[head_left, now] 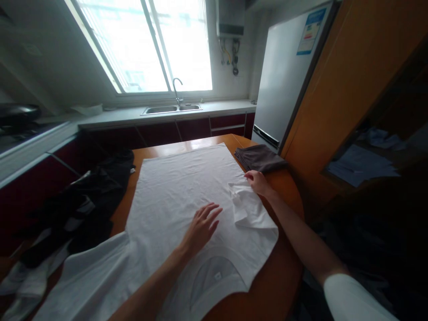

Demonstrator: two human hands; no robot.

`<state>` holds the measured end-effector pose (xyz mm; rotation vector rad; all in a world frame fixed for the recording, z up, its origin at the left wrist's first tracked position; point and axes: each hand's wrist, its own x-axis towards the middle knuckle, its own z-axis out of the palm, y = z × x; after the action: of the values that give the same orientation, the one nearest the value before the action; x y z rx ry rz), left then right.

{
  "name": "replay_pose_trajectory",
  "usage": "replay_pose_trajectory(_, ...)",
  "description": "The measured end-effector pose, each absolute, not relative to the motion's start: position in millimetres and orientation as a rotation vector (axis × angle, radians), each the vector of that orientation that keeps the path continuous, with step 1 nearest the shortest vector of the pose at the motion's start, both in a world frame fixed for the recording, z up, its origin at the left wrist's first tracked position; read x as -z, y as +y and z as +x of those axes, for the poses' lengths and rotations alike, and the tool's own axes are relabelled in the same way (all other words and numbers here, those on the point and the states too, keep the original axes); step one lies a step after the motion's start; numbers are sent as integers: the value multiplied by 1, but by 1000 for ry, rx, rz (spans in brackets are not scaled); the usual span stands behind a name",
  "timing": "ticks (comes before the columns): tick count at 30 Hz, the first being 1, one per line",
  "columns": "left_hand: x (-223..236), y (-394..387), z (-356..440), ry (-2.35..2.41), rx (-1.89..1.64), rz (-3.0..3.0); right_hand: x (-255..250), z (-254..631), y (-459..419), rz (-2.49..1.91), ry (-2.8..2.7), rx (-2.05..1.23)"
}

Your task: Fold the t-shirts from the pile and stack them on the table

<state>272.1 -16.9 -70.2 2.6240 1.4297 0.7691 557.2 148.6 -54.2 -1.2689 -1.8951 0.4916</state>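
Note:
A white T-shirt lies spread over the table with its neckline towards me. Its sleeve on the right is folded inward over the body, while the other sleeve stretches out to the lower left. My left hand is over the middle of the shirt, fingers apart and holding nothing; whether it touches the cloth I cannot tell. At the shirt's right edge, just beyond the folded sleeve, my right hand pinches the white fabric between thumb and fingers.
Folded dark trousers lie at the orange wooden table's far right. Dark and white clothes are heaped along its left edge. Beyond stand a counter with a sink, and a fridge at the right.

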Motion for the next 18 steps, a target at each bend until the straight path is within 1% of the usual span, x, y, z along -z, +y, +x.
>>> replay_pose_trajectory(5,63,-23,276,1359,-687,2662,64,558,151,-1239,-1806,-540)
replay_pose_trajectory(10,34,-35,287,1316,-434,2663,44,578,131,-1236,-1715,-602)
replay_pose_trajectory(14,3,-25,303,1268,-278,2687,31,599,65,-1216,-1723,-623)
replay_pose_trajectory(18,-3,10,320,1236,-272,2713,44,616,-14,-1220,-1783,-699)
